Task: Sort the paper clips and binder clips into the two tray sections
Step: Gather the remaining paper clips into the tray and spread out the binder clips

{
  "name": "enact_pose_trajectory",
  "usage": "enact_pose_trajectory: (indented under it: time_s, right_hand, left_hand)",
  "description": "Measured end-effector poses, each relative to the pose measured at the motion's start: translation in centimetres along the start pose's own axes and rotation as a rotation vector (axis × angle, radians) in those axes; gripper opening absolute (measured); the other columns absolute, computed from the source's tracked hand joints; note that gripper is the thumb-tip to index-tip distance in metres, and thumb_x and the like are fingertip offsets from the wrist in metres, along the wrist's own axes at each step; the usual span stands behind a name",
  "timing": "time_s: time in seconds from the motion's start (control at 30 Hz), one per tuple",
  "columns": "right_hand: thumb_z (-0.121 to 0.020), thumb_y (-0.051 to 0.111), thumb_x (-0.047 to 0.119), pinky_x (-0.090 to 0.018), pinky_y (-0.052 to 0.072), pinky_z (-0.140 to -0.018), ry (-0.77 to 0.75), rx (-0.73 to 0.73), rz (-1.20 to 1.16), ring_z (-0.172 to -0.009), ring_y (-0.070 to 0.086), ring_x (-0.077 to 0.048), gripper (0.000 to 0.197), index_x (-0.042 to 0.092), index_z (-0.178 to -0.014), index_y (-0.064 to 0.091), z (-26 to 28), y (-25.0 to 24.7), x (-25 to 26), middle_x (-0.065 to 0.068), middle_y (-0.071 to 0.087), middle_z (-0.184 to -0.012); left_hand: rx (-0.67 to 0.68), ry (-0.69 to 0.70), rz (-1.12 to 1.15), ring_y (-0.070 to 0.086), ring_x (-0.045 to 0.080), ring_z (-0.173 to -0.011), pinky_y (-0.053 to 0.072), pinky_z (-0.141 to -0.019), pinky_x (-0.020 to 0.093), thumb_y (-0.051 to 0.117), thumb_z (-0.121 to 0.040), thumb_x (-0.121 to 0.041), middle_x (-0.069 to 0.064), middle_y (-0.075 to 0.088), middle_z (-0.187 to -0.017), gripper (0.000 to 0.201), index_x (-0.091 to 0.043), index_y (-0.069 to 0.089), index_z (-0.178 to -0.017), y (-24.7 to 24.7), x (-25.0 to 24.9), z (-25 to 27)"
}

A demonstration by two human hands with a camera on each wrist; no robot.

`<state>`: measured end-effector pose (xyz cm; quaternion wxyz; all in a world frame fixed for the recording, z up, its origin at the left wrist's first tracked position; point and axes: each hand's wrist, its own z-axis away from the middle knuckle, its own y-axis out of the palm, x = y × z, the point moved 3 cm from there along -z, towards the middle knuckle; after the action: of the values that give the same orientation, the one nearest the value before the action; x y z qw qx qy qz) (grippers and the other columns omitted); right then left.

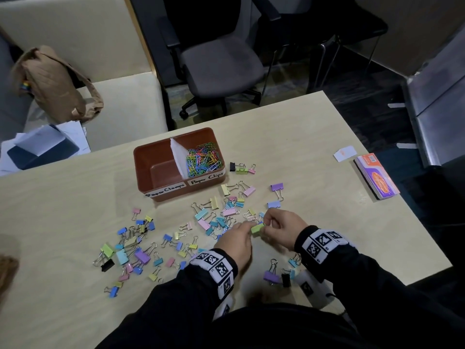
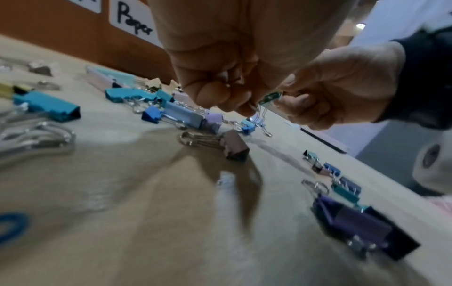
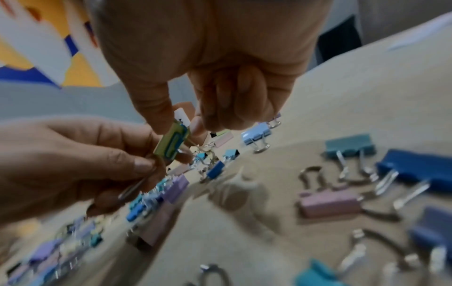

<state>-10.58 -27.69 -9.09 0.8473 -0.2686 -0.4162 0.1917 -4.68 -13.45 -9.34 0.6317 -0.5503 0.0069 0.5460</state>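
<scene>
the brown tray (image 1: pixel 161 183) has two handwritten labels on its front wall, "paper clamps" (image 1: pixel 166 190) on the left and "paper clips" (image 1: pixel 206 178) on the right. the right section holds a heap of coloured paper clips (image 1: pixel 203 158), the left one looks bare. both hands meet just above the bench (image 1: pixel 327 137), in front of the tray: the left hand (image 1: pixel 235 241) and right hand (image 1: pixel 283 229) each pinch a green binder clip (image 1: pixel 258 229) between curled fingers (image 3: pixel 156 114). lots of pastel binder clips (image 1: pixel 130 250) lie scattered on the pale wood bench. an office chair (image 1: pixel 219 59) stands behind.
</scene>
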Motion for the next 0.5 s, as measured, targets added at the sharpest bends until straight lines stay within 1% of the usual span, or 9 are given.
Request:
enact_pose_trajectory:
  time_s: [0.07, 0.13, 0.17, 0.23, 0.3, 0.33, 0.43, 0.47, 0.5]
  right_hand:
    - [-0.089, 0.062, 0.027, -0.027, 0.038, -0.062, 0.026, -0.009, -0.121, -0.064, 0.046, -0.013, 0.016, 0.023, -0.075, 0.054, -0.4, 0.3, 0.0, 0.007, 0.049, -0.064]
    - [-0.095, 0.053, 0.021, -0.028, 0.038, -0.069, 0.051, -0.007, -0.199, -0.073, 0.049, -0.018, 0.022, 0.021, -0.073, 0.053, -0.7, 0.6, -0.1, 0.005, 0.051, -0.069]
    - [-0.096, 0.051, 0.018, -0.028, 0.038, -0.069, 0.060, -0.003, -0.216, -0.074, 0.049, -0.019, 0.024, 0.021, -0.072, 0.052, -0.8, 0.9, -0.1, 0.003, 0.051, -0.070]
    - [-0.095, 0.051, 0.013, -0.027, 0.038, -0.065, 0.071, 0.008, -0.238, -0.069, 0.048, -0.017, 0.025, 0.019, -0.070, 0.052, -0.7, 1.4, 0.1, 0.003, 0.051, -0.068]
    - [-0.093, 0.051, 0.010, -0.023, 0.038, -0.061, 0.090, 0.001, -0.255, -0.065, 0.048, -0.013, 0.024, 0.019, -0.071, 0.054, -0.7, 1.7, 0.2, 0.004, 0.053, -0.067]
    - [-0.092, 0.051, 0.009, -0.022, 0.039, -0.061, 0.108, -0.021, -0.256, -0.068, 0.051, -0.014, 0.024, 0.020, -0.071, 0.055, -0.7, 1.8, 0.2, 0.005, 0.055, -0.069]
    - [-0.094, 0.048, 0.014, -0.029, 0.047, -0.073, 0.163, -0.114, -0.179, -0.081, 0.059, -0.024, 0.021, 0.023, -0.077, 0.057, -0.9, 1.2, -0.7, -0.002, 0.064, -0.084]
    - [-0.094, 0.047, 0.017, -0.032, 0.049, -0.076, 0.172, -0.131, -0.134, -0.084, 0.060, -0.027, 0.018, 0.022, -0.080, 0.056, -0.8, 0.8, -0.9, -0.005, 0.067, -0.088]
    - [-0.095, 0.048, 0.023, -0.033, 0.051, -0.076, 0.182, -0.137, -0.106, -0.083, 0.061, -0.028, 0.015, 0.021, -0.082, 0.055, -0.5, 0.4, -1.1, -0.007, 0.068, -0.089]
  left_hand:
    - [-0.046, -0.039, 0.105, 0.055, 0.023, -0.109, 0.042, -0.092, 0.026, 0.040, -0.098, -0.011, 0.006, 0.060, -0.122, 0.036, -0.018, 0.053, -0.131, -0.4, 0.3, -0.2]
    - [-0.082, -0.053, 0.206, 0.058, 0.018, -0.106, 0.041, -0.089, 0.020, 0.044, -0.098, -0.010, 0.003, 0.064, -0.118, 0.032, -0.017, 0.060, -0.124, -1.0, 0.2, -0.2]
    - [-0.088, -0.054, 0.241, 0.059, 0.016, -0.105, 0.040, -0.087, 0.017, 0.045, -0.097, -0.009, 0.002, 0.066, -0.116, 0.031, -0.017, 0.063, -0.120, -1.3, 0.0, -0.2]
    - [-0.084, -0.064, 0.282, 0.059, 0.012, -0.098, 0.040, -0.082, 0.013, 0.046, -0.097, -0.008, -0.001, 0.068, -0.111, 0.030, -0.018, 0.067, -0.115, -1.6, -0.4, -0.3]
    - [-0.084, -0.097, 0.283, 0.060, 0.011, -0.090, 0.043, -0.077, 0.015, 0.044, -0.097, -0.008, -0.001, 0.069, -0.106, 0.030, -0.021, 0.067, -0.110, -1.6, -0.5, -0.5]
    - [-0.084, -0.120, 0.275, 0.061, 0.013, -0.089, 0.046, -0.078, 0.018, 0.043, -0.097, -0.009, -0.001, 0.069, -0.105, 0.029, -0.022, 0.066, -0.108, -1.6, -0.3, -0.6]
    - [-0.068, -0.203, 0.282, 0.062, 0.016, -0.090, 0.051, -0.083, 0.029, 0.038, -0.097, -0.010, -0.004, 0.068, -0.106, 0.028, -0.023, 0.063, -0.101, -1.3, 1.3, -0.5]
    - [-0.064, -0.225, 0.285, 0.062, 0.017, -0.089, 0.052, -0.082, 0.031, 0.037, -0.097, -0.009, -0.004, 0.068, -0.105, 0.030, -0.023, 0.063, -0.098, -1.3, 1.8, -0.4]
    - [-0.067, -0.242, 0.283, 0.062, 0.018, -0.088, 0.052, -0.081, 0.031, 0.035, -0.097, -0.009, -0.003, 0.068, -0.105, 0.030, -0.023, 0.063, -0.097, -1.3, 2.2, -0.2]
